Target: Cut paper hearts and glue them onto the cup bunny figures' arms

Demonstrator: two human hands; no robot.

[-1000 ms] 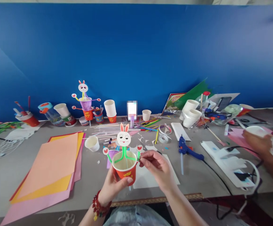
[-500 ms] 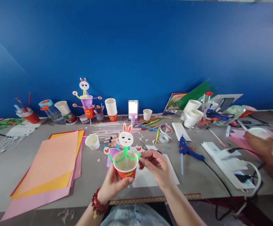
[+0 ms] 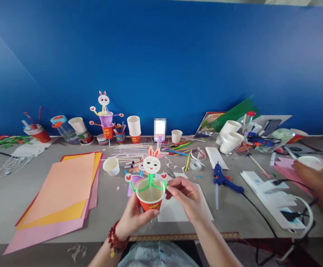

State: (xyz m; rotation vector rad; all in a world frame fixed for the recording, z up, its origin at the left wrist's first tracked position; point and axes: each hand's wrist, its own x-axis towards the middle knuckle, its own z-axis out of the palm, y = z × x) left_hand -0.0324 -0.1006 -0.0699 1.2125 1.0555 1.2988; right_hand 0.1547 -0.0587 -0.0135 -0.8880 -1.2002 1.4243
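Observation:
My left hand (image 3: 135, 219) is wrapped round a red paper cup (image 3: 150, 198), held just above the table's near edge. Out of the cup rises a paper rabbit face (image 3: 151, 164) on green straw arms that end in small heart discs. My right hand (image 3: 185, 195) pinches the right green arm (image 3: 164, 182) at the cup's rim, fingers closed on it. A white straw runs down inside the cup.
Orange, yellow and pink paper sheets (image 3: 61, 193) lie at left. A blue glue gun (image 3: 224, 178) and a white power strip (image 3: 272, 198) lie at right, where another person's hand (image 3: 310, 176) holds a white cup. Cups, straws, tape rolls and a finished rabbit figure (image 3: 105, 118) line the back.
The cup with the rabbit has shifted slightly right and up in view. My right hand has stayed pinched on the right green arm. The camera has tilted a little.

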